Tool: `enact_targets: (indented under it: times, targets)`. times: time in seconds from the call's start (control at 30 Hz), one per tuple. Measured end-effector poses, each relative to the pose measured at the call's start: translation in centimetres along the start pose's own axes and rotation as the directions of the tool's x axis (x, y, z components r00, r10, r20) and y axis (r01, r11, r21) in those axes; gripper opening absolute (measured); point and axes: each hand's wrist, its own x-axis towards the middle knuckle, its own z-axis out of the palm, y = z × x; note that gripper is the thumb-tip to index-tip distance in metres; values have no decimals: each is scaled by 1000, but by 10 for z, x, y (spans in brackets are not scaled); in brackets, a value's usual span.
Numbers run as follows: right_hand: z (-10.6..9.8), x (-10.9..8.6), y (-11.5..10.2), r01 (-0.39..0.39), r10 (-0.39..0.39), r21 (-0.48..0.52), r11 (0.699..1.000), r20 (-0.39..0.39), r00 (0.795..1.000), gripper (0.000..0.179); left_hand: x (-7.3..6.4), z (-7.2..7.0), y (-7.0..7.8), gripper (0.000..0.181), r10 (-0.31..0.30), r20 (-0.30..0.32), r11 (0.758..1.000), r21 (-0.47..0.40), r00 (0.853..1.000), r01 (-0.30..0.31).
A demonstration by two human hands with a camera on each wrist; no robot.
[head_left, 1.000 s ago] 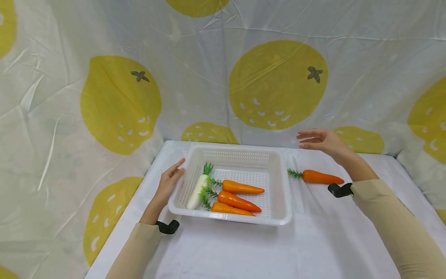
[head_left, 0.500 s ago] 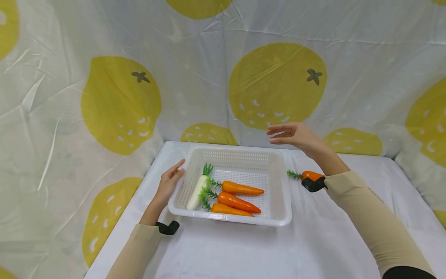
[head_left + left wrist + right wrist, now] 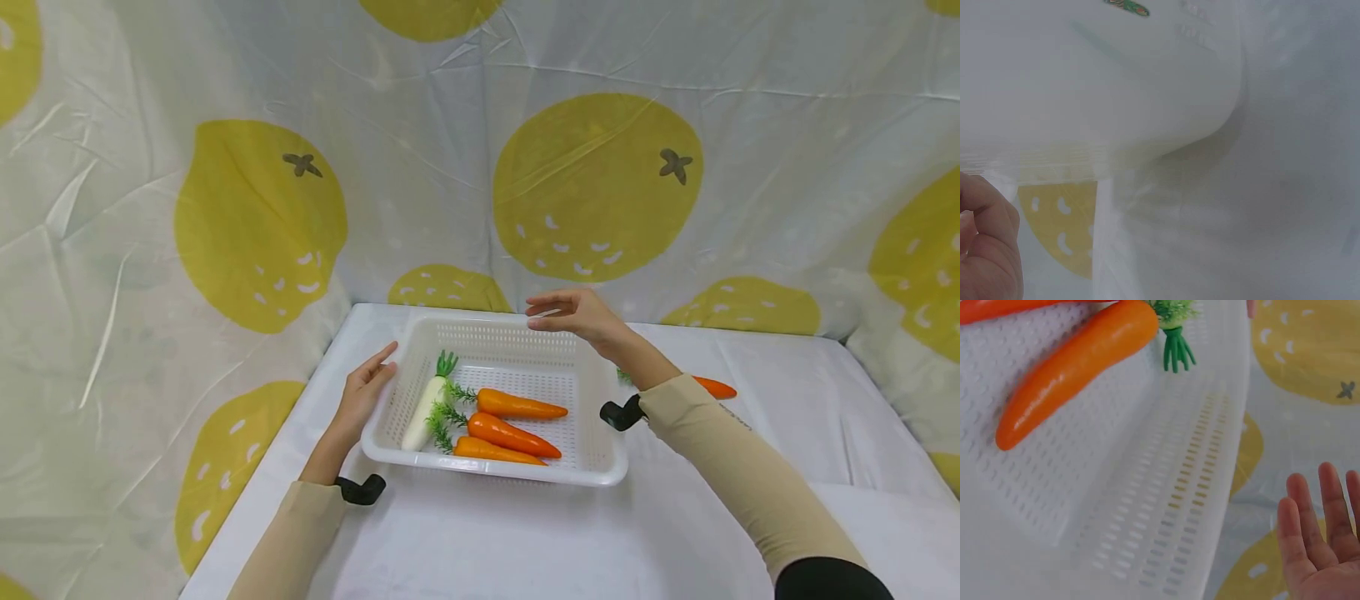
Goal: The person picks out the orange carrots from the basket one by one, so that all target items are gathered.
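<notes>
A white plastic basket [image 3: 592, 358] stands tilted slightly on the table. Inside it lie a white radish [image 3: 423, 414] with green leaves and three orange carrots [image 3: 513, 433]. My left hand [image 3: 365, 389] is at the basket's left side, its fingers extended along the outer wall; in the left wrist view part of that hand [image 3: 988, 244] shows beside the basket's wall. Above the back right of the basket hovers my right hand [image 3: 573, 317], holding nothing, its fingers loosely extended. The right wrist view shows this hand [image 3: 1329, 550] apart from the basket's wall.
Another carrot [image 3: 716, 387] lies on the white tablecloth right of the basket, mostly hidden behind my right forearm. A lemon-print curtain [image 3: 420, 167] hangs close behind the table and along its left side.
My right hand has moved left, from above the loose carrot to over the basket's back rim, dipping a little at the end. The left hand, basket and vegetables have stayed put.
</notes>
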Motion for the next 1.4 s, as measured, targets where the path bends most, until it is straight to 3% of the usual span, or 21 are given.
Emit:
enact_targets:
  times: [0.2, 0.5, 0.9, 1.1, 1.4]
  targets:
    - [20, 9, 12, -39, 40, 14, 999, -44, 998, 46, 10, -3, -23, 47, 21, -16, 1000, 19, 1000, -20]
    - [44, 17, 30, -147, 156, 104, 984, -77, 985, 43, 10, -3, -30, 47, 120, -20, 993, -4, 993, -120]
    - [71, 19, 50, -264, 271, 105, 959, -53, 961, 45, 14, -2, -23, 46, 9, -8, 1000, -3, 1000, -9]
    - [81, 18, 54, -311, 313, 40, 949, -43, 949, 39, 15, -2, -20, 46, -37, -3, 999, -9, 999, 37]
    - [89, 17, 66, -337, 336, -61, 939, -26, 941, 41, 9, -1, -23, 47, 25, -17, 1000, 1, 1000, -25]
